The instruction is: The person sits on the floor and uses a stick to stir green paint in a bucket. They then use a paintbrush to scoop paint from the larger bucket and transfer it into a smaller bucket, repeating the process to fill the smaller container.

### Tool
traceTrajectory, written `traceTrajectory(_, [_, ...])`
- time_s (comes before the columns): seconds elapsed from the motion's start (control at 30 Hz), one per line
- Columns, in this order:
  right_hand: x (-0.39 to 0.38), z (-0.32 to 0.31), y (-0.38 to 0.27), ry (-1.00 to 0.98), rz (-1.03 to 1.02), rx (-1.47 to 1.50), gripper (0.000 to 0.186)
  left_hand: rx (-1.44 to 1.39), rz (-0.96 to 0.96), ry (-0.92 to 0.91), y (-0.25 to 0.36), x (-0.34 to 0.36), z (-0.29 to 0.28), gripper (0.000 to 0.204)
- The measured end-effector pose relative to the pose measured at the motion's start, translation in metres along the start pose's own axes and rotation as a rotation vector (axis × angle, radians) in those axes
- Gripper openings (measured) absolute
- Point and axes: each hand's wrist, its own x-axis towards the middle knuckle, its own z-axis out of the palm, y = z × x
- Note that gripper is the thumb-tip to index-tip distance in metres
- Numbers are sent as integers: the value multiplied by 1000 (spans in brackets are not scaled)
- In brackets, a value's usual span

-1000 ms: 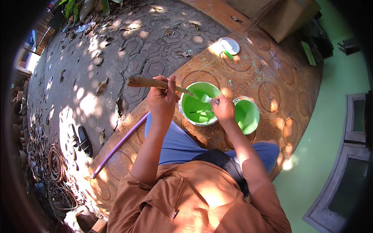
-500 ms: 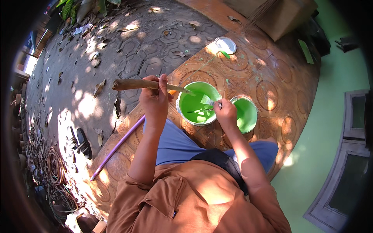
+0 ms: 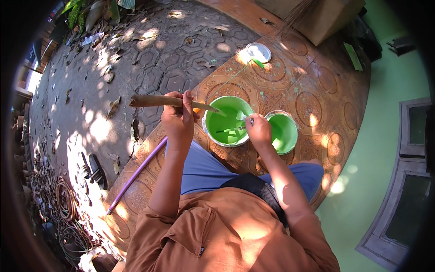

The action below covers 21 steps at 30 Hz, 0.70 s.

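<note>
My left hand is closed round a thick wooden stick. Its pale, flattened end leans over the near-left rim of a white bucket and points down at the green paint inside. At the bucket's right side, my right hand is closed on a small tool with a pale flat end; my fingers hide most of it, so its kind is unclear. A second, smaller bucket, coated green inside, stands just right of that hand.
A round white lid lies on the brown patterned tiles, with a green-ended object on its edge. A purple pole lies at my left. Dark sandals rest on the paving, a cardboard box stands far right, beside a green wall.
The right hand has shifted slightly, and less of its tool's pale end shows now. The wooden stick's tip has moved slightly lower in the bucket. Both grips are kept.
</note>
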Motion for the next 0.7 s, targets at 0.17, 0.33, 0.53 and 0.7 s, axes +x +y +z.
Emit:
traceTrajectory(0.17, [1,5,-8,11,46,0,25,22,11,-36,-3,-2,3,20])
traceTrajectory(0.33, [4,3,-10,-20,-12,127,21,48,50,-85,-4,-8,8,22])
traceTrajectory(0.53, [-3,-34,0,41,102,200,17,-124,-4,-49,12,-3,-1,15])
traceTrajectory(0.7, [-19,-107,12,7,377,403,20,-124,98,48,58,1,-12,14])
